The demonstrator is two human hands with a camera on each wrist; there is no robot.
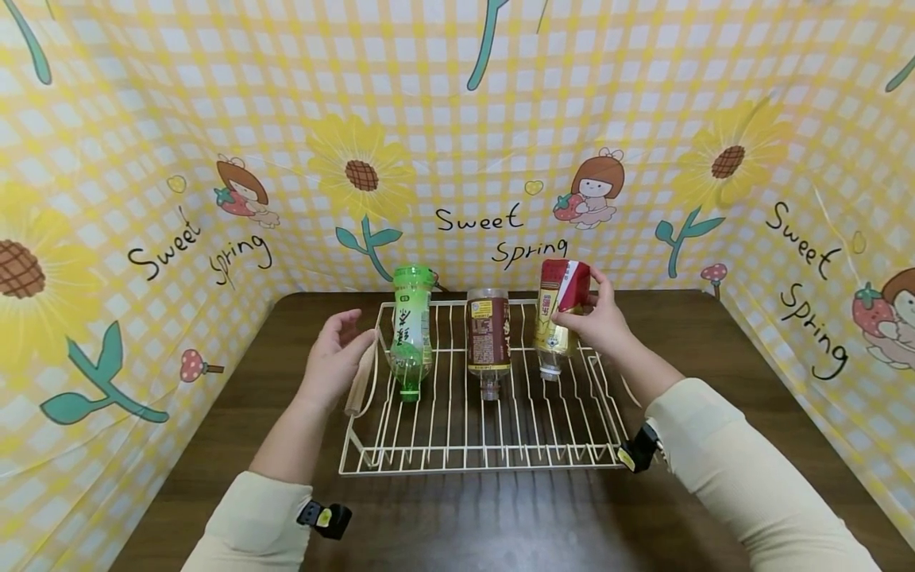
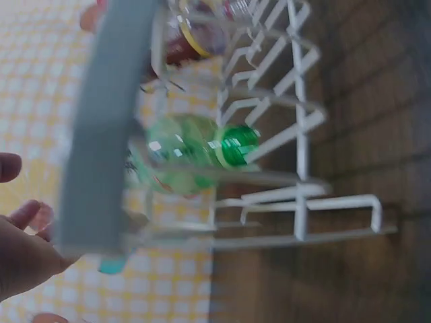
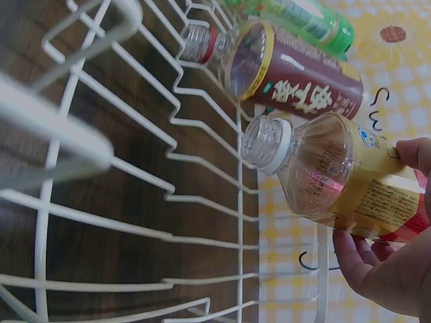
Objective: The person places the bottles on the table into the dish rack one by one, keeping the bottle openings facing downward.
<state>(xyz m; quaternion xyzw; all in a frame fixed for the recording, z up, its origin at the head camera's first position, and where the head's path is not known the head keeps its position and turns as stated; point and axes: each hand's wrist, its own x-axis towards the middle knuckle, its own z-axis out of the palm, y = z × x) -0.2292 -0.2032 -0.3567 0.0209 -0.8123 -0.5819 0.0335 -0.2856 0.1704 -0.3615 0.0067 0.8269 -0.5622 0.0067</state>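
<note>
In the head view a white wire dish rack (image 1: 493,469) with a wooden side handle (image 1: 361,373) stands on the table. Two empty plastic bottles rest in it upside down: a green bottle (image 1: 411,326) on the left and a maroon-labelled bottle (image 1: 489,338) in the middle. My right hand (image 1: 596,318) grips a red-and-gold-labelled bottle (image 3: 377,192) by its base end, capless neck pointing down, over the rack's right part. My left hand (image 1: 336,357) holds nothing; its fingers are loosely bent beside the wooden handle, left of the green bottle.
The dark wooden table (image 1: 429,524) reaches in front of the rack and to both sides. A yellow checked cloth (image 1: 472,127) with sunflowers and lettering hangs behind and at the sides. Each wrist carries a small black camera (image 1: 325,519).
</note>
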